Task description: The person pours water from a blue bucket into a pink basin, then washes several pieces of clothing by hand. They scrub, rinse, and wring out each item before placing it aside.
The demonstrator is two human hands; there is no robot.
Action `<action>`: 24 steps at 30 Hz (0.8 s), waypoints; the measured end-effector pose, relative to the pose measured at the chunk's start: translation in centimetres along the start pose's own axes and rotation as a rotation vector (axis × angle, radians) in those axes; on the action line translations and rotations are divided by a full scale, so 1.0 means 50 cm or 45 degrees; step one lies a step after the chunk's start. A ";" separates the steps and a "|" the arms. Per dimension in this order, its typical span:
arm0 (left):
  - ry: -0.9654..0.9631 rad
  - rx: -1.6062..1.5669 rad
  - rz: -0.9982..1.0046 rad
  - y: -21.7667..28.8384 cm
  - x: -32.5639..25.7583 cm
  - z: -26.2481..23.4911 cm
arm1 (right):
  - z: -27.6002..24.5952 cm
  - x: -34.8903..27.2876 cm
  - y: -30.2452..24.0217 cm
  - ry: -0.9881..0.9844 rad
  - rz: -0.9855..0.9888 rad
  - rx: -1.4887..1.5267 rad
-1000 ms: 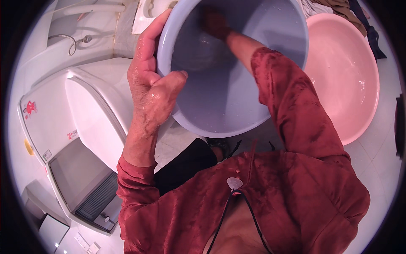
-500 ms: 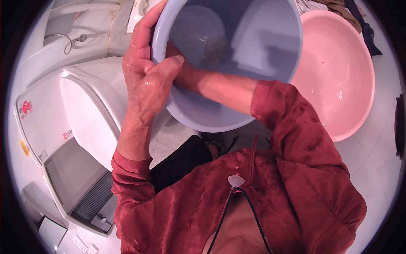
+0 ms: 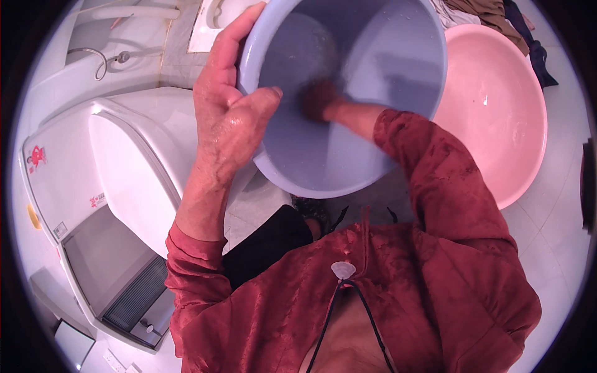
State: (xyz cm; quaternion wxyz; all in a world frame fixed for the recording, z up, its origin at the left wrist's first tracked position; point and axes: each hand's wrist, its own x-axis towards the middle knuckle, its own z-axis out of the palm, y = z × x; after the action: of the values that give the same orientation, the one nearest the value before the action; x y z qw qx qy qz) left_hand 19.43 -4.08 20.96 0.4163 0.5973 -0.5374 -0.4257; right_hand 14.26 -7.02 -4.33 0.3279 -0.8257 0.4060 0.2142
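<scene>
A large blue-grey plastic basin (image 3: 348, 155) is tilted up in front of me, its wide mouth facing me. My left hand (image 3: 233, 121) is closed on its left rim, the thumb inside and the fingers along the outer side. My right hand (image 3: 320, 101) reaches into the basin near the inner wall and bottom. Motion smears its fingers, so whether it holds anything cannot be made out. The skin of my left hand looks wet.
A pink basin (image 3: 497, 124) stands on the tiled floor to the right. Behind it lies a pile of clothes (image 3: 491, 18). A white washing machine (image 3: 127, 161) with its lid raised is at my left. A showerhead hose (image 3: 96, 59) and a white ceramic fixture (image 3: 202, 31) are farther back.
My right hand has moved right, from the basin's left side toward its middle. The basin and my left hand have shifted slightly right and down in the picture; the left grip is unchanged.
</scene>
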 end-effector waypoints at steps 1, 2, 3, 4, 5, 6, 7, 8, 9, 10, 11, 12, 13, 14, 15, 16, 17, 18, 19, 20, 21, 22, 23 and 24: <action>-0.032 0.044 0.046 -0.010 0.001 -0.009 | -0.022 -0.001 -0.009 -0.102 -0.081 0.270; -0.060 0.093 0.092 -0.015 0.001 -0.016 | -0.044 0.002 -0.022 -0.222 -0.147 0.541; -0.056 0.095 0.094 -0.012 -0.001 -0.016 | -0.070 0.027 -0.011 0.018 -0.195 0.552; -0.046 0.067 0.070 -0.007 -0.001 -0.011 | -0.101 0.064 0.010 0.263 -0.238 0.563; -0.028 0.041 0.032 -0.007 -0.005 -0.009 | -0.123 0.103 0.024 0.495 -0.286 0.574; -0.056 0.036 0.039 0.001 0.003 0.004 | -0.147 0.134 0.060 0.747 -0.300 0.584; -0.044 -0.006 0.017 0.005 0.000 0.009 | -0.157 0.157 0.069 0.975 -0.341 0.589; -0.026 -0.053 0.007 0.008 -0.001 0.010 | -0.161 0.179 0.075 1.209 -0.386 0.580; -0.019 -0.056 0.007 0.010 -0.002 0.011 | -0.131 0.171 0.109 1.306 -0.304 0.440; 0.006 -0.019 0.009 0.011 -0.003 0.011 | -0.088 0.171 0.154 1.403 -0.226 0.296; 0.028 0.018 0.002 0.009 -0.006 0.010 | -0.063 0.161 0.159 1.178 -0.087 0.310; 0.035 0.017 -0.007 0.003 -0.008 0.003 | -0.034 0.147 0.155 0.949 0.049 0.321; -0.036 0.011 0.020 0.004 0.001 0.002 | 0.013 0.146 0.172 0.897 0.013 0.170; -0.103 0.015 0.044 0.006 0.007 0.001 | 0.052 0.150 0.178 0.841 -0.030 0.026; -0.089 0.025 0.043 -0.003 0.004 -0.009 | 0.056 0.128 0.135 0.717 -0.065 0.093; -0.075 -0.024 0.062 -0.010 0.003 -0.011 | 0.056 0.094 0.091 0.597 -0.079 0.155; -0.069 -0.077 0.080 -0.014 0.002 -0.009 | 0.046 0.066 0.052 0.454 -0.102 0.325; -0.080 -0.083 0.088 -0.017 0.002 -0.009 | 0.032 0.044 0.013 0.314 -0.125 0.493; -0.084 -0.064 0.100 -0.014 0.006 -0.006 | 0.030 0.037 -0.020 0.401 -0.333 0.901; -0.082 -0.039 0.110 -0.007 0.010 -0.001 | 0.029 0.030 -0.055 0.431 -0.580 1.292; -0.079 -0.035 0.120 -0.004 0.008 -0.001 | -0.004 0.003 -0.092 0.350 -0.649 1.657; -0.055 -0.032 0.094 -0.003 0.004 0.000 | -0.055 -0.038 -0.121 0.252 -0.592 2.029; -0.038 -0.033 0.067 -0.002 0.003 0.005 | -0.106 -0.078 -0.143 0.173 -0.546 2.352; -0.048 -0.040 0.064 -0.004 0.005 0.004 | -0.141 -0.118 -0.148 0.150 -0.536 2.546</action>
State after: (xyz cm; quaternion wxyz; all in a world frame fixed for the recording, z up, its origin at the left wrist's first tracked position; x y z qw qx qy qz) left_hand 19.33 -4.31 20.70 0.4259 0.5687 -0.5534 -0.4346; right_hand 17.48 -5.56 6.95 0.8771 -0.2380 0.2610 -0.3253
